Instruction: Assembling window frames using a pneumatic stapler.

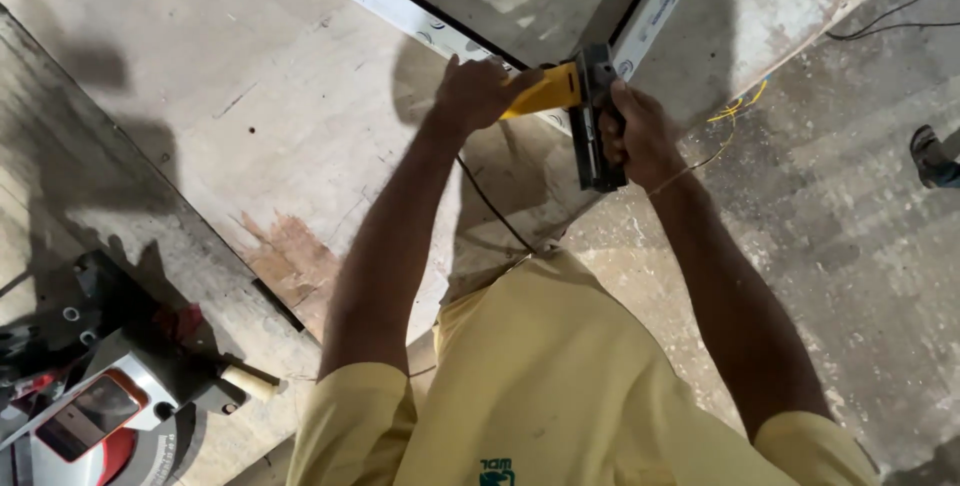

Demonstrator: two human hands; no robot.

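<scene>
Nearest, a saw (90,416) sits at the counter (200,106) edge. Farther out, the left hand (478,94) wraps its fingers around a yellow power tool (560,96), the right hand (640,136) gripping its black body, at the white frame (400,6) corner.

White protective film with grey marks (400,8) wraps the frame strips.

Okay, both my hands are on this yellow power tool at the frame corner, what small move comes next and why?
Probably press the yellow power tool squarely down onto the corner where the two white frame pieces meet. The left hand grips its handle and the right hand steadies its black body, right at that joint, so it looks lined up.
</scene>
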